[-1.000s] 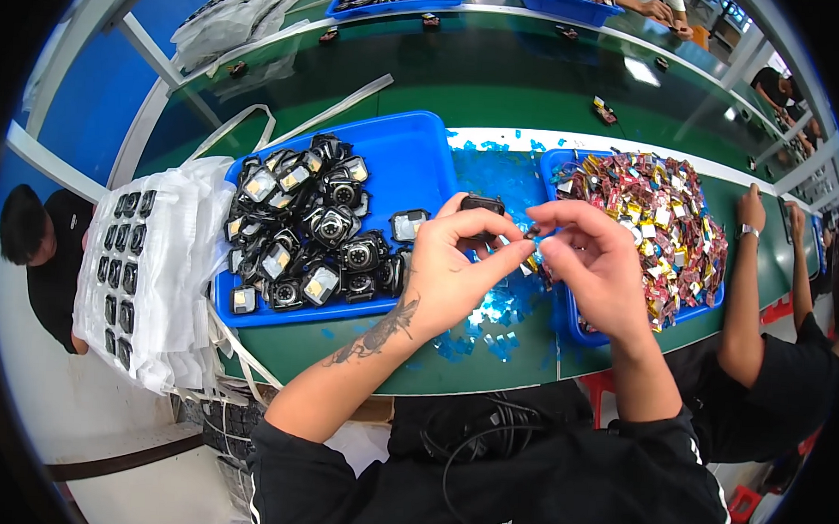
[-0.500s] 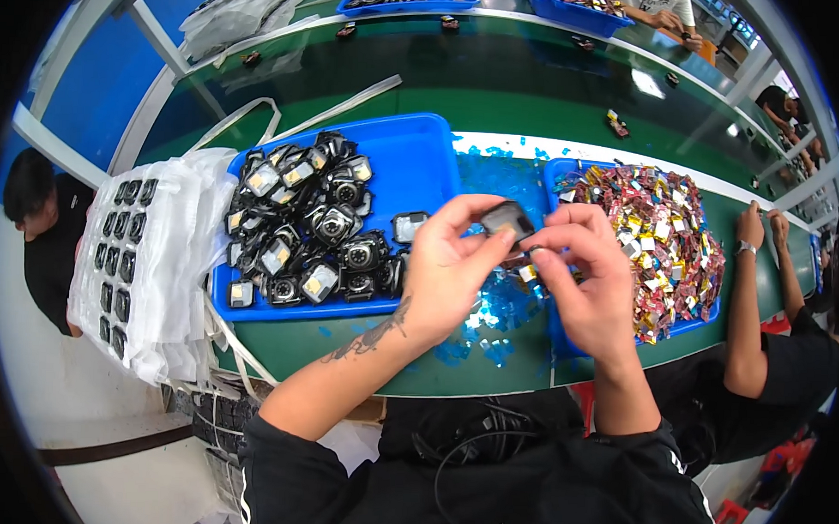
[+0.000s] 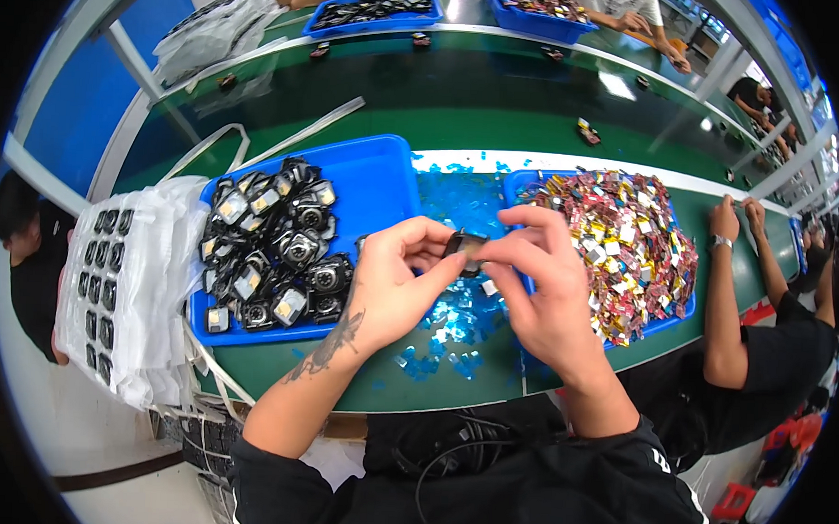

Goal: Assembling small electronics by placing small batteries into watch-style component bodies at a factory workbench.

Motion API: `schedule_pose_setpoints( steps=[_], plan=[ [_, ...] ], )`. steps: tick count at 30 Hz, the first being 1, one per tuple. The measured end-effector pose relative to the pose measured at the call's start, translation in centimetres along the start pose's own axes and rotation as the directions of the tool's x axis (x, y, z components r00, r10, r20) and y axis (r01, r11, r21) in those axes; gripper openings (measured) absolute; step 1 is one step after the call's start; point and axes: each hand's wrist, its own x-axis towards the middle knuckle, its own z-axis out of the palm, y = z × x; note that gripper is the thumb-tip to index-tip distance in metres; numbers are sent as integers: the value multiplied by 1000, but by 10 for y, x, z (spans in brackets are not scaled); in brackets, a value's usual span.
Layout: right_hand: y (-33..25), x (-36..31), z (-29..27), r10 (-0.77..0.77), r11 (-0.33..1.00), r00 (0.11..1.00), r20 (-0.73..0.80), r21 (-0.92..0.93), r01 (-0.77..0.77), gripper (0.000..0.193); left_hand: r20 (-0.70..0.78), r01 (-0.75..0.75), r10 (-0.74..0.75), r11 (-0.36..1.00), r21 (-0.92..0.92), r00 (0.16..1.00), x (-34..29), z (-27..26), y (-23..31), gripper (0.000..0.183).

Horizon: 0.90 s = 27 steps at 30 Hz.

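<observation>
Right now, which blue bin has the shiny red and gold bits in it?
The blue bin on the right, beside the right hand. The left blue bin holds small black parts instead.

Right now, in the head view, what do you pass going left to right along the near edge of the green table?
White bags of black parts → blue bin of black parts → left hand → small dark part held by both hands → right hand → blue bin of colourful packets → a neighbour's forearm.

Left tray (image 3: 378, 182) left of right tray (image 3: 524, 182).
</observation>
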Motion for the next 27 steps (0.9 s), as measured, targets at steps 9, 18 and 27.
schedule_pose_setpoints(
  steps=[9,18,27],
  plan=[
    [-1,-5,1,101,995,986,-129,7,-101,18,38,58,-47,915,-398,998,-7,19,-1,31],
    [-4,-9,-1,299,942,949,-97,185,-278,9,123,46,12,891,-452,992,-8,21,-8,37],
    [-10,-5,-4,341,934,936,-91,143,-326,8,144,31,29,918,-395,989,-10,22,-8,39]
  ],
)
